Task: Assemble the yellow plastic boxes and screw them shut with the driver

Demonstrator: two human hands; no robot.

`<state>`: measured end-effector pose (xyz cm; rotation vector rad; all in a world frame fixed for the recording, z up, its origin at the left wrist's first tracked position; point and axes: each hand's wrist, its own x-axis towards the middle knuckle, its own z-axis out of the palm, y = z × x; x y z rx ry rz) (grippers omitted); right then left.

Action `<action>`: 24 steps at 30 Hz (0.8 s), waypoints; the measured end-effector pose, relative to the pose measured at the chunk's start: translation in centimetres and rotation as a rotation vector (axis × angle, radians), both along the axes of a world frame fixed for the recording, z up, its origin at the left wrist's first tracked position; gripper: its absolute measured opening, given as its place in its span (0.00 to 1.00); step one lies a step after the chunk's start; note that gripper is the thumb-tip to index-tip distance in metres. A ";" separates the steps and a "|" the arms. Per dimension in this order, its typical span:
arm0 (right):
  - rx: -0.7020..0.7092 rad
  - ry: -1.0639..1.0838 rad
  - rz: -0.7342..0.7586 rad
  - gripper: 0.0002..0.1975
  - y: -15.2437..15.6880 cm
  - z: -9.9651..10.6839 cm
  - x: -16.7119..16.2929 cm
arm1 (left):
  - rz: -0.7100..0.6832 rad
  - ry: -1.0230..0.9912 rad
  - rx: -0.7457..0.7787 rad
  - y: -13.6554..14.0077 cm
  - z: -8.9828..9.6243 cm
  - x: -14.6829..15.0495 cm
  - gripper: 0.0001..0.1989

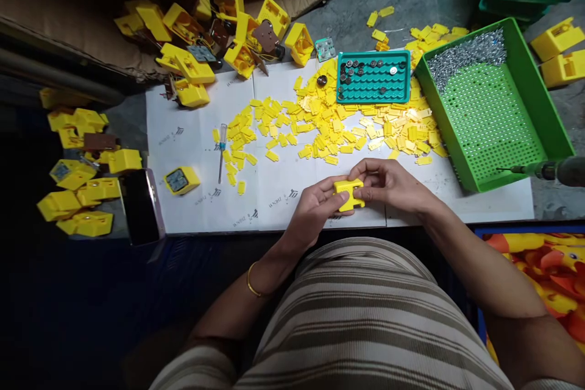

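Observation:
A small yellow plastic housing (343,186) is held over the front edge of the white-covered table. My left hand (314,206) grips its left side, with the thumb lying across the front. At the right end, my right hand (393,186) is closed on the housing, thumb and fingers at a notch there. Whether a smaller part is between those right fingertips, I cannot tell. Just beyond my hands spreads a heap of small flat yellow plastic pieces (326,128). A teal tray (373,96) with several small dark round parts rests among them.
On the right, a green perforated basket (503,122) holds many small metal screws (470,52); a power driver (564,170) extends over it. A screwdriver (222,152), another yellow housing (181,180) and a phone (141,206) lie left. More housings with wires (192,67) pile up behind.

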<state>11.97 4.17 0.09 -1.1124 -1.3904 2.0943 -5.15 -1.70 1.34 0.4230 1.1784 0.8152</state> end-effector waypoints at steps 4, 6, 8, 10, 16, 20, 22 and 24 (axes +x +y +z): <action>-0.034 0.063 -0.201 0.19 -0.4 0.0 0.2 | 0.141 -0.132 -0.100 0.6 -0.1 0.5 0.16; -0.042 0.071 -0.312 0.20 -0.8 -0.1 0.5 | 0.206 -0.172 -0.116 0.9 -0.1 0.7 0.13; -0.047 0.047 -0.394 0.19 -1.4 -0.2 0.8 | 0.274 -0.191 -0.108 1.1 -0.1 0.9 0.11; -0.097 0.027 -0.407 0.19 -1.9 -0.4 0.8 | 0.320 -0.212 -0.080 1.2 -0.1 1.2 0.10; -0.261 0.118 -0.397 0.22 -3.1 -0.8 -0.6 | 0.334 -0.224 0.045 0.6 -0.4 2.3 0.12; -0.185 0.135 -0.432 0.20 -3.5 -1.1 -1.1 | 0.330 -0.173 0.085 0.1 -0.4 2.4 0.14; -0.115 0.137 -0.440 0.20 -3.7 -1.2 -1.1 | 0.322 -0.162 0.089 0.1 -0.2 2.4 0.14; -0.032 0.147 -0.456 0.18 -3.8 -1.2 -1.1 | 0.308 -0.165 0.094 0.1 0.0 2.4 0.14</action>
